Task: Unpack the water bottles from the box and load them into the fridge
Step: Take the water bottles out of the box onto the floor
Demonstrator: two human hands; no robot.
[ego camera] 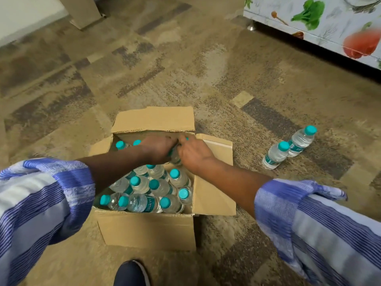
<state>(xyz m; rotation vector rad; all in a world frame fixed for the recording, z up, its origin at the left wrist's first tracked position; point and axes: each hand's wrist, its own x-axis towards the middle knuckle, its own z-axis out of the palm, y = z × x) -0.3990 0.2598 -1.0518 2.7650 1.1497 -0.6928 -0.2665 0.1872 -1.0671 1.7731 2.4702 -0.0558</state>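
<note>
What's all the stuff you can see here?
carpet: one, patterned brown.
box: one, brown cardboard, open on the carpet, centre.
boxed bottles: at least ten, clear with teal caps, inside the box.
floor bottles: two, clear with teal caps, upright right of the box.
printed cabinet: one, white with vegetable pictures, top right.
shoe: one, dark blue, bottom edge.
sleeves: two, blue-striped.
left hand, right hand: both gripping a bottle at the box's far end.

Single head view — looks steeply down, forward over open box (148, 228) on carpet (185, 79), close range.
</note>
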